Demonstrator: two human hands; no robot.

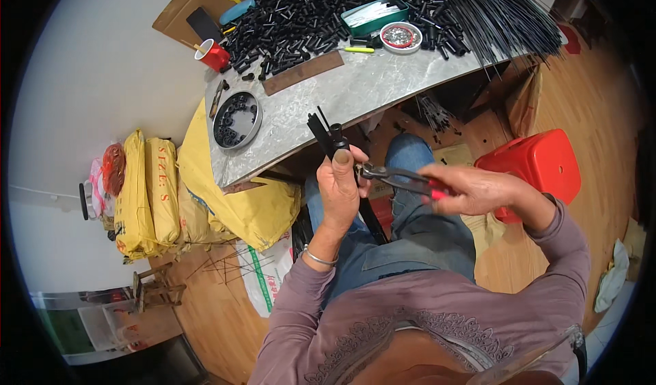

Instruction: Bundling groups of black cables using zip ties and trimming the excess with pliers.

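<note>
My left hand (338,190) is closed around a bundle of thin black rods (318,131) and a short black cylindrical piece (338,136), thumb pressed against them. Below the fist, the dark lengths run down toward my lap. In my right hand (471,188) is a pair of pincers (400,175) with dark metal arms and red grips. Their jaws sit beside my left fingers, close to the black piece. Whether the jaws bite on anything cannot be made out. My right fingers are slightly blurred.
Ahead stands a grey table (301,115) heaped with black tubular parts (294,19) and long black rods (502,16). A round tin (257,127), a red cup (215,57) and a green tray (377,26) are on it. A red stool (564,170) is right, yellow sacks (162,194) left.
</note>
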